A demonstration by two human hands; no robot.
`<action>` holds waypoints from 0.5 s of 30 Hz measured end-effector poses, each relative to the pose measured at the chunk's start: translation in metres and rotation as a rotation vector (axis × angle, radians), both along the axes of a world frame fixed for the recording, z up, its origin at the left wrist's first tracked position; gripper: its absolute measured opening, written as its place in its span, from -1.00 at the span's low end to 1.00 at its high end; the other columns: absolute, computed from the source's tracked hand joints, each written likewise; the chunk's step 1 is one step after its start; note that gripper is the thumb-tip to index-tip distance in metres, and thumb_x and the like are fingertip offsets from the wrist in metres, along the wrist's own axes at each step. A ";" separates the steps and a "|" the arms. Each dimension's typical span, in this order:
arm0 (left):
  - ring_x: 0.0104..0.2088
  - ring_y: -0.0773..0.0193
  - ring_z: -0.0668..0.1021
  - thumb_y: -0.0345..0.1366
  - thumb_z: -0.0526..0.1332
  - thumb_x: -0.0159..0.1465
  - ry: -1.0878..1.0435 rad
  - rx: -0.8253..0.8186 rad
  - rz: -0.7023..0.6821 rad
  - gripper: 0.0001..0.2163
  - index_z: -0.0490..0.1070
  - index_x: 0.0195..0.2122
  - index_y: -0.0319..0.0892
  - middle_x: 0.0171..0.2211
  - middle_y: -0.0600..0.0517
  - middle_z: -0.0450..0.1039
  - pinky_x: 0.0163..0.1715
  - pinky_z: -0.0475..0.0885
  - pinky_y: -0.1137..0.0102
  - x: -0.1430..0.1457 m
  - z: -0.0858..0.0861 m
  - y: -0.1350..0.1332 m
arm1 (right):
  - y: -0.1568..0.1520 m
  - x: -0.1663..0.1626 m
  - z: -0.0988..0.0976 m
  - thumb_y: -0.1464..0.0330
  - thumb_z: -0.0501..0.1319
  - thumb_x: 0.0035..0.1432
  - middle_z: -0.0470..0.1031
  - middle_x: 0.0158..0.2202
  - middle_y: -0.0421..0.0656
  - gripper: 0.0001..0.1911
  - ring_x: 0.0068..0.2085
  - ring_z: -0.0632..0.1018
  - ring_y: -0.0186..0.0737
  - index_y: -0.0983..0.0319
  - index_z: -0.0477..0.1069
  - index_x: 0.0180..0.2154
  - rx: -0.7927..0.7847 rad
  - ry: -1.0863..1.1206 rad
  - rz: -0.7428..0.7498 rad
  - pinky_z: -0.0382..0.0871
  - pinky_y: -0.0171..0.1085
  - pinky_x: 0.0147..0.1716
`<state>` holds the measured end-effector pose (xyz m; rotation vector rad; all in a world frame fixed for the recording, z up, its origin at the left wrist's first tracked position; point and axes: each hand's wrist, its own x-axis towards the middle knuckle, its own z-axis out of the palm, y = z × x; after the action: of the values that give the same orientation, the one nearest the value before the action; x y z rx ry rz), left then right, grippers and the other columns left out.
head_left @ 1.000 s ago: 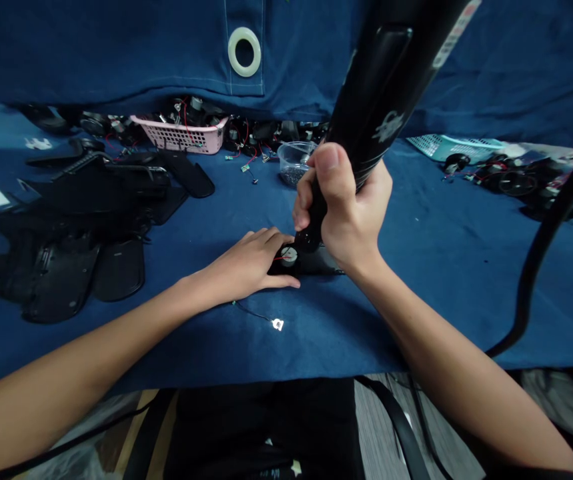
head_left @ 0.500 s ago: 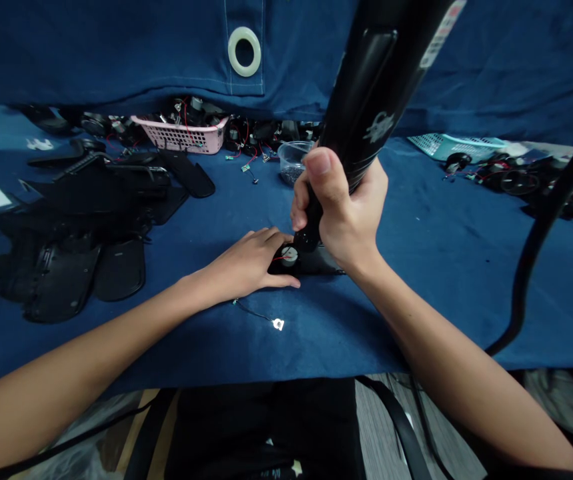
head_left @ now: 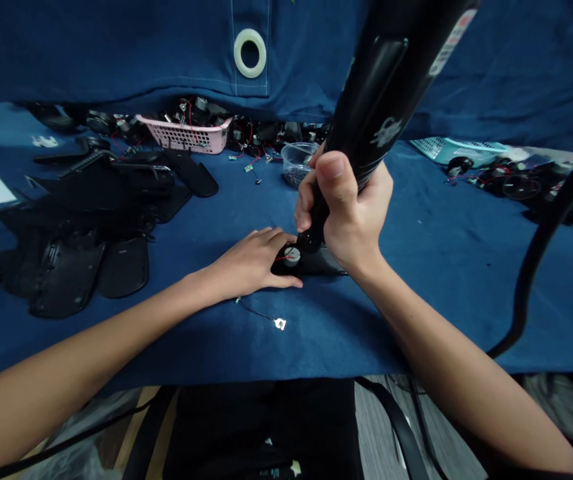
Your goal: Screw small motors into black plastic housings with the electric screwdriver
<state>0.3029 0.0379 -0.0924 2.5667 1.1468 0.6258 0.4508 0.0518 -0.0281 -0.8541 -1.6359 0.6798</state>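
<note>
My right hand [head_left: 349, 217] is wrapped tight around a big black power screwdriver [head_left: 381, 100], held upright with its tip down on a small black part [head_left: 296, 261] that carries a round silver motor and red wires. My left hand [head_left: 251, 263] lies on the blue cloth with its fingers pressed on the left side of that part, steadying it. A thin black wire ending in a small white connector [head_left: 279, 324] rests just in front of the left hand.
A heap of black plastic shells [head_left: 76, 233] fills the left of the blue-covered table [head_left: 441, 267]. At the back stand a pink basket [head_left: 186, 133], a clear cup of screws [head_left: 296, 162] and a teal basket [head_left: 453, 148]. The tool's thick cable [head_left: 541, 247] hangs at right.
Both hands stay in place on the part and the tool. The screwdriver's body has tilted slightly and the view has shifted a little to the right.
</note>
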 end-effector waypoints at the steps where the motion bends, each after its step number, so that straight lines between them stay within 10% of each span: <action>1: 0.01 0.04 0.46 0.08 0.29 0.16 -0.001 -0.003 -0.002 -0.43 0.27 0.03 -0.23 -0.01 -0.12 0.40 0.04 0.34 0.18 0.000 0.000 0.000 | 0.000 0.000 0.000 -0.27 -0.01 0.07 0.43 -0.51 -0.23 -0.40 -0.43 0.59 -0.17 0.06 0.29 -0.17 -0.001 -0.007 0.003 0.41 -0.18 -0.54; 15: 0.05 0.01 0.44 0.09 0.27 0.18 -0.018 -0.015 -0.024 -0.38 0.22 0.12 -0.20 0.05 -0.16 0.36 0.06 0.35 0.15 -0.002 -0.004 0.002 | -0.006 -0.001 0.003 -0.19 0.02 0.15 0.33 -0.56 -0.29 -0.47 -0.57 0.46 -0.30 0.10 0.26 -0.15 -0.027 -0.029 0.031 0.41 -0.23 -0.54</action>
<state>0.3012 0.0396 -0.0962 2.5534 1.1086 0.6306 0.4494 0.0460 -0.0253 -0.8629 -1.6722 0.7154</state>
